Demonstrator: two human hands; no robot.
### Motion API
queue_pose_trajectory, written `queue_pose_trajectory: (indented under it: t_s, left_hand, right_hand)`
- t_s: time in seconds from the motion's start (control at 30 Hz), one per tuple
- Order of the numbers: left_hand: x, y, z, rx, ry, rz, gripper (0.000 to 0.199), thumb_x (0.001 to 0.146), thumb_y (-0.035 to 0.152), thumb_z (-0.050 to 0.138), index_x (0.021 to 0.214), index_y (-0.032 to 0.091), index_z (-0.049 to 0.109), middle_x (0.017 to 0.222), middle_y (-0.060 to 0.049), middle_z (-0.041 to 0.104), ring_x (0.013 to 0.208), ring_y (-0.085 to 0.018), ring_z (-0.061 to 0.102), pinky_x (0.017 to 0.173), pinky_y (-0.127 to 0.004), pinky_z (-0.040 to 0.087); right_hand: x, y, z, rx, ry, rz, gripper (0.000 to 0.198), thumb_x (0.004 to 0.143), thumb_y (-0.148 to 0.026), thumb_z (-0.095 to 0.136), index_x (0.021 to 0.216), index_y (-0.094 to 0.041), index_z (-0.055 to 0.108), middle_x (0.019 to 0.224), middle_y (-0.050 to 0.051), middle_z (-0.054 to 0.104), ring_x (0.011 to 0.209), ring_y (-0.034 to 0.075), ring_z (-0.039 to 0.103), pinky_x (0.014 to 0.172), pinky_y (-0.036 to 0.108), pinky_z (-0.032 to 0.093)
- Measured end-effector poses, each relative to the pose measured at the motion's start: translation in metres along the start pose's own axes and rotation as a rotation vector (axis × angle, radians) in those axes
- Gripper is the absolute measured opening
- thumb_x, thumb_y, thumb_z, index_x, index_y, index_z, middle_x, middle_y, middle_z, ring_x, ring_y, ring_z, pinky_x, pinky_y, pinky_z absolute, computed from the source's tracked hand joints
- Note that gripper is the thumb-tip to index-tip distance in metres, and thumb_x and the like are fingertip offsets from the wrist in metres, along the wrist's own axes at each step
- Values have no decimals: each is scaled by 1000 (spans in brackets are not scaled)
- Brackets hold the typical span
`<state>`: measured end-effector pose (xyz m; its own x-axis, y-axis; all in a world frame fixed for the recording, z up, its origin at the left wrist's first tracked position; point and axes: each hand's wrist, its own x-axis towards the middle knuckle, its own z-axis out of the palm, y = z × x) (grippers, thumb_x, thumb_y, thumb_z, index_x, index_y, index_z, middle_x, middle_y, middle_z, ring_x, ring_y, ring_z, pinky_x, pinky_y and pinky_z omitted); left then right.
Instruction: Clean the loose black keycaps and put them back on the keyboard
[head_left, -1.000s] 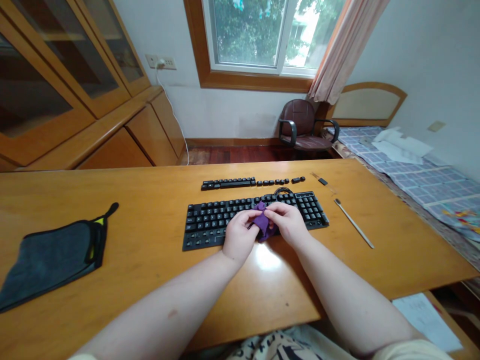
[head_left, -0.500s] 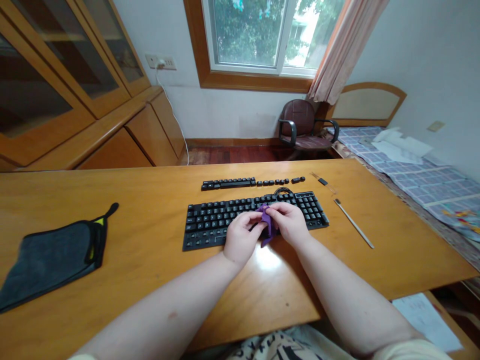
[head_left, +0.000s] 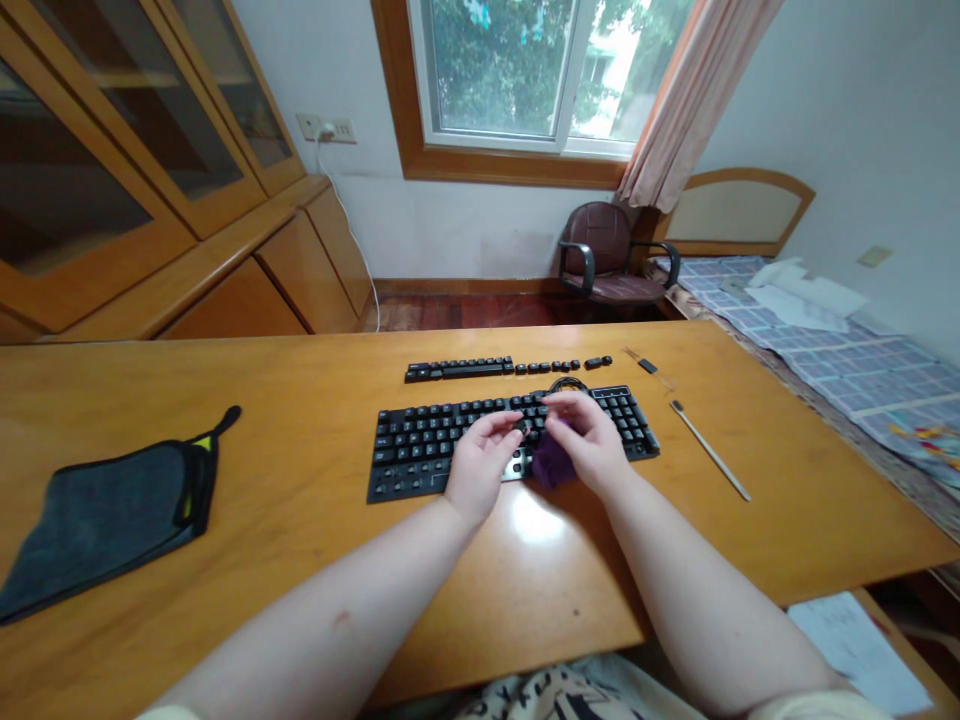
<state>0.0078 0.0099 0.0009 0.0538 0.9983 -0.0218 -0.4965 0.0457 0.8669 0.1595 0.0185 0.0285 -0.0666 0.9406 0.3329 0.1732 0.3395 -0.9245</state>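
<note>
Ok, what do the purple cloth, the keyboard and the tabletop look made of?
Purple cloth: soft matte fabric, judging by its limp drape. Keyboard: probably black plastic, fairly matte, with molded-looking keys. Tabletop: varnished wood or laminate; glossy reflection, faint grain.

No text is legible: pale key legends on the black rectangular plastic keyboard (head_left: 420, 437) are too small; black print on the cream cloth garment (head_left: 562, 692) is unreadable.
</note>
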Motion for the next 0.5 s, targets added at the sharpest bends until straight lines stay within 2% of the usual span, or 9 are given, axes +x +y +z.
queue_pose_trajectory:
  t_s: [0.07, 0.13, 0.23, 0.5]
  left_hand:
    - [0, 1, 1, -93, -16, -54, 25, 67, 25, 71, 90, 17, 64, 91, -2, 65, 85, -13, 62, 83, -30, 50]
    - [-1, 2, 3, -154, -32, -98, 23, 68, 25, 71, 88, 17, 64, 89, -2, 64, 84, -12, 61, 76, -26, 50]
    - [0, 3, 4, -178, -36, -127, 23, 68, 27, 72, 86, 17, 63, 86, -1, 63, 78, -10, 59, 71, -21, 49]
    - [0, 3, 4, -197, -103, -191, 24, 72, 28, 68, 92, 18, 61, 85, 0, 61, 73, -8, 57, 69, -20, 48]
  right_hand:
    - [-1, -3, 0, -163, -154, -150, 29, 78, -29, 62, 106, -25, 62, 85, 3, 60, 79, 17, 56, 75, 33, 46]
    - [-1, -4, 0, -243, -229, -242, 28, 79, -26, 62, 107, -26, 63, 90, 4, 60, 84, 17, 57, 79, 34, 47]
    - [-1, -3, 0, -274, -218, -248, 24, 80, -25, 62, 103, -27, 66, 89, 4, 60, 82, 16, 58, 76, 32, 49]
    - [-3, 0, 2, -325, -169, -283, 20, 80, -27, 62, 100, -25, 66, 86, 4, 64, 81, 16, 60, 75, 32, 49]
